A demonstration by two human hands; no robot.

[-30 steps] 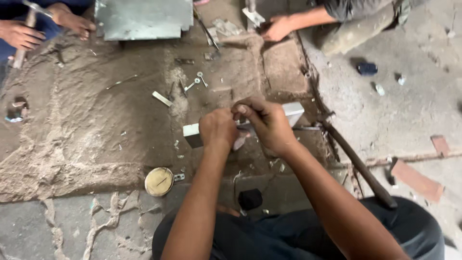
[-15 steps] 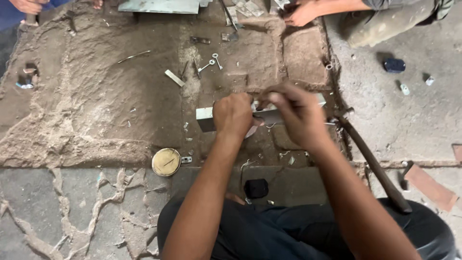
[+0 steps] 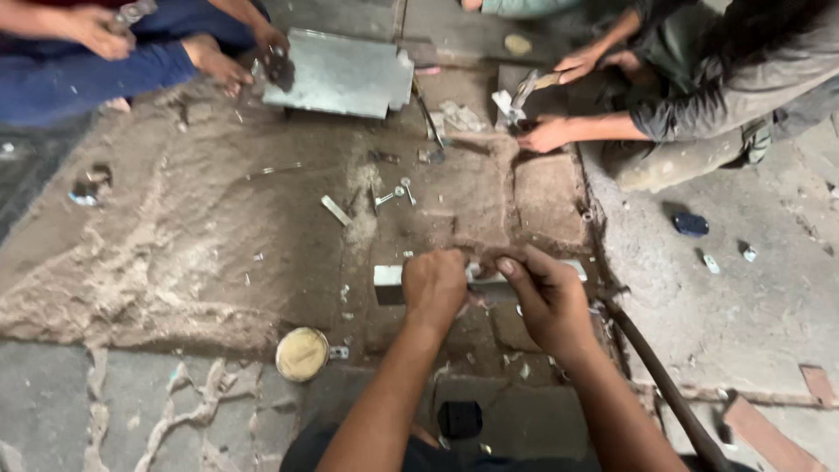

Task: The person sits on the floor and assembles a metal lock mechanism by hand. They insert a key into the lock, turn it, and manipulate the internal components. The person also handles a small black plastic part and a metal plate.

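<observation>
Metal bar (image 3: 390,284) — both hands, left hand (image 3: 434,288) and right hand (image 3: 544,297), pinch it; round tin (image 3: 302,354) nearby — contents unclear.

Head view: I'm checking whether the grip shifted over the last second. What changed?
Little changed. Both hands kept hold of the flat metal piece: left hand closed on it, right hand pinching beside it. Only the camera tilted, bringing two other people's hands more into view. The round tin stayed put.
</observation>
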